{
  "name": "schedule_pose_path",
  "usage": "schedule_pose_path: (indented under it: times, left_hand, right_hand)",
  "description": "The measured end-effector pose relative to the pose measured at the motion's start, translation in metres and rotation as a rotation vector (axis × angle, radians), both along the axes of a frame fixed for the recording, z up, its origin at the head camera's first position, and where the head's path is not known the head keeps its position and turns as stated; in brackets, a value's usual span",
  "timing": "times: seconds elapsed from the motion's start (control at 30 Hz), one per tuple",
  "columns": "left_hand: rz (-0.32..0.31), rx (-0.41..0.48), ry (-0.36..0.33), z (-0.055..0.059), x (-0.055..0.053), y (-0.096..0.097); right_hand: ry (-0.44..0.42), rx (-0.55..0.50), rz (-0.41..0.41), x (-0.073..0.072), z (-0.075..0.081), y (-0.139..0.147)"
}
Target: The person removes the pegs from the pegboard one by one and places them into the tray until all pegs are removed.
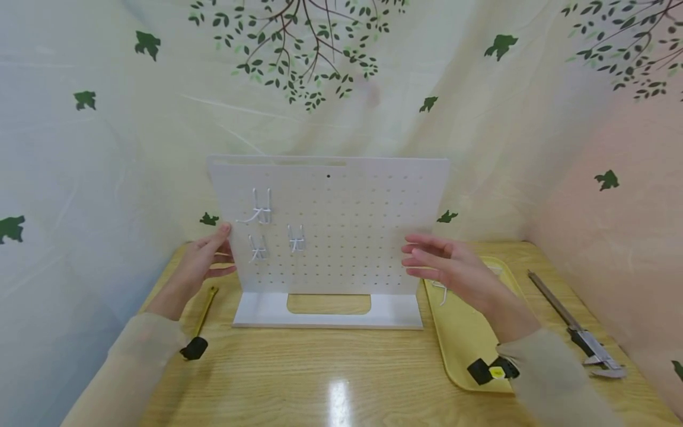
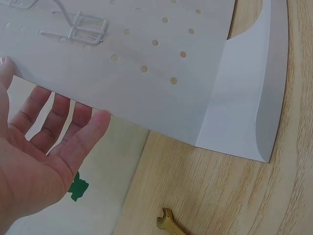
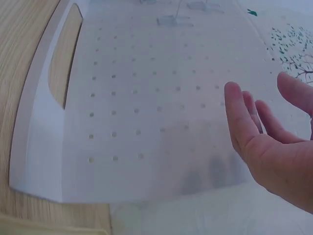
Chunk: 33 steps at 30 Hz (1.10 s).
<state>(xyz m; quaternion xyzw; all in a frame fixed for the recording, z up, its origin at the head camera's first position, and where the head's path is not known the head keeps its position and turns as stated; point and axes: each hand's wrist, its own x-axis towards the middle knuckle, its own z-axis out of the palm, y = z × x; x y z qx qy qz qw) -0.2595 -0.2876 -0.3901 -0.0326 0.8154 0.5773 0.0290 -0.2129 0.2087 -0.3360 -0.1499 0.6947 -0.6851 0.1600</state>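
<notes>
From my remote post, the white pegboard stands upright on the wood-grain table, long axis running between my hands: my left hand, nearer, grips its left edge; my right hand hovers near the right, empty, fingers extended.

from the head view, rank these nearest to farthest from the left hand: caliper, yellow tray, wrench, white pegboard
From the left hand:
1. white pegboard: held at its left edge
2. wrench: on the table, left of the board's base
3. yellow tray: on the board's right side
4. caliper: at the far right, past the tray
</notes>
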Motion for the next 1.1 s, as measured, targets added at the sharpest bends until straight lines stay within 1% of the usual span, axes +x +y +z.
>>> schedule_pose_path:
  times: [0.03,0.3,0.43,0.53,0.77,0.9,1.1]
  left_hand:
    - [0.0,-0.001,-0.001,0.0,0.0,0.0]
    - [0.001,-0.004,-0.003,-0.001,0.0,0.0]
    - [0.0,-0.004,-0.005,0.0,0.0,0.001]
    - [-0.003,0.001,-0.003,0.0,0.0,0.001]
    - [0.011,-0.003,-0.01,0.0,0.0,0.002]
    - [0.013,0.0,-0.017,0.0,-0.001,0.001]
    - [0.006,0.007,-0.018,0.0,-0.001,0.0]
  right_hand:
    - [-0.008,-0.028,0.008,0.0,-0.001,-0.006]
    - [-0.066,-0.123,0.095,-0.001,-0.007,-0.056]
    - [-0.089,-0.171,0.144,-0.005,-0.014,-0.08]
    - [-0.128,-0.206,0.166,-0.009,-0.019,-0.097]
    - [-0.28,-0.295,0.191,-0.018,-0.029,-0.139]
    - [-0.357,-0.322,0.189,-0.025,-0.035,-0.157]
    - [-0.406,-0.337,0.179,-0.033,-0.038,-0.177]
